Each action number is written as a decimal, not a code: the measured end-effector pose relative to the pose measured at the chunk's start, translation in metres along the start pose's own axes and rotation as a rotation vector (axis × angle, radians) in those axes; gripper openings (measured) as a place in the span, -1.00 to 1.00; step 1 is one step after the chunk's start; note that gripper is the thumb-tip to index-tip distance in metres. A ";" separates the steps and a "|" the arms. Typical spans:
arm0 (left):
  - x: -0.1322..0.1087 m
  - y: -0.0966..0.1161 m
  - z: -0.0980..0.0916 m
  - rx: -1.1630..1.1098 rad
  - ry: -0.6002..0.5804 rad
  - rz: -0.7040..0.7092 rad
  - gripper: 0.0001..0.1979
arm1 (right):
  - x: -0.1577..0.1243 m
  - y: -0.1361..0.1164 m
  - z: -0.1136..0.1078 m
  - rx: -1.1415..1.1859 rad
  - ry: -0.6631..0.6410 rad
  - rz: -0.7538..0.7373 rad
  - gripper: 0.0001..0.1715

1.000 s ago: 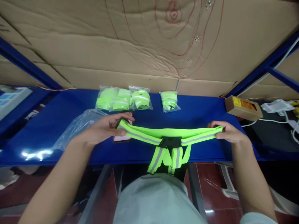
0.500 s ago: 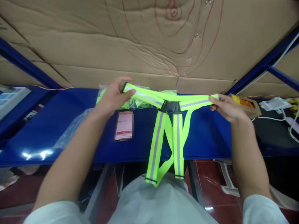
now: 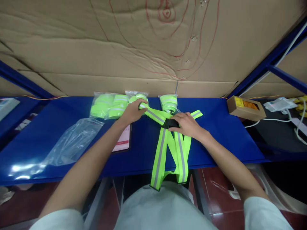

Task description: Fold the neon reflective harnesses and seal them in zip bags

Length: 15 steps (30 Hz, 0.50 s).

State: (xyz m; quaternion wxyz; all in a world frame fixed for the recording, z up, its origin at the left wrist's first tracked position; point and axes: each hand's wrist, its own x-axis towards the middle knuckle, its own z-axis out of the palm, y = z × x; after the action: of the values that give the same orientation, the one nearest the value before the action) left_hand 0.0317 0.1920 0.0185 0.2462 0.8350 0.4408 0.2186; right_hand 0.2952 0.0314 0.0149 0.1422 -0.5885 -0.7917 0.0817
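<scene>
A neon green strap harness point(image 3: 160, 156) with grey reflective stripes lies partly on the blue table, its lower loops hanging over the front edge towards my shirt. My left hand point(image 3: 134, 111) pinches the end of its upper left strap. At the harness's centre is a black buckle piece point(image 3: 170, 124), and my right hand point(image 3: 185, 124) is closed on it, fingers covering its right part. The short upper right strap end point(image 3: 197, 114) lies loose beyond my right hand. A phone point(image 3: 123, 140) lies partly under my left forearm.
Bagged green straps point(image 3: 103, 105) and another bagged roll point(image 3: 168, 103) sit along the back of the blue table point(image 3: 216, 134). A clear plastic bag point(image 3: 74, 140) lies at the left. At the right are a brown box point(image 3: 246, 108) and white cables. Cardboard point(image 3: 120, 57) stands behind.
My right hand has let go of the right strap end and moved left onto the black centre piece. That strap end has dropped to the table. My left hand still holds its strap, slightly lower.
</scene>
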 end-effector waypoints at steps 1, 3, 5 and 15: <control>-0.003 0.000 -0.002 0.012 -0.005 -0.002 -0.60 | 0.004 -0.007 0.002 0.006 -0.055 0.005 -0.49; -0.012 0.003 -0.007 0.034 -0.024 0.001 -0.58 | 0.009 -0.015 -0.003 0.053 -0.119 0.031 -0.57; -0.023 0.012 -0.016 0.052 -0.034 0.024 -0.52 | 0.009 -0.020 -0.020 0.177 -0.139 0.021 -0.65; -0.062 0.125 -0.076 -1.003 -0.397 0.456 0.07 | 0.005 -0.118 -0.177 0.827 -0.254 -0.124 -0.71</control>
State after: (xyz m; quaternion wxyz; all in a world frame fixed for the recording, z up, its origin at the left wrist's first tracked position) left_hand 0.0338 0.0956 0.1445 0.6358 0.7152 0.0381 0.2875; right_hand 0.2433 -0.0051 0.2181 0.2719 -0.4186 -0.7376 0.4548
